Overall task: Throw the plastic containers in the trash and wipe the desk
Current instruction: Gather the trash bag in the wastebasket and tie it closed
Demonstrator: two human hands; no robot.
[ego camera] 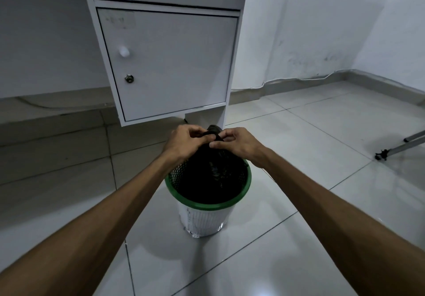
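Both hands meet above the green-rimmed trash basket [208, 200] on the floor, the left hand [184, 140] and right hand [239, 141] each pinching the gathered neck of the black bag [211, 171], which hangs straight down into it.

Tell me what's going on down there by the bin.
A person is bent over a small wastebasket with a green rim that stands on the tiled floor in front of a white desk cabinet. Both hands are at the gathered top of the black trash bag that lines it: the left hand and the right hand each pinch the bunched plastic, as if tying or closing it. No plastic containers are visible. A tripod leg shows at the right edge.
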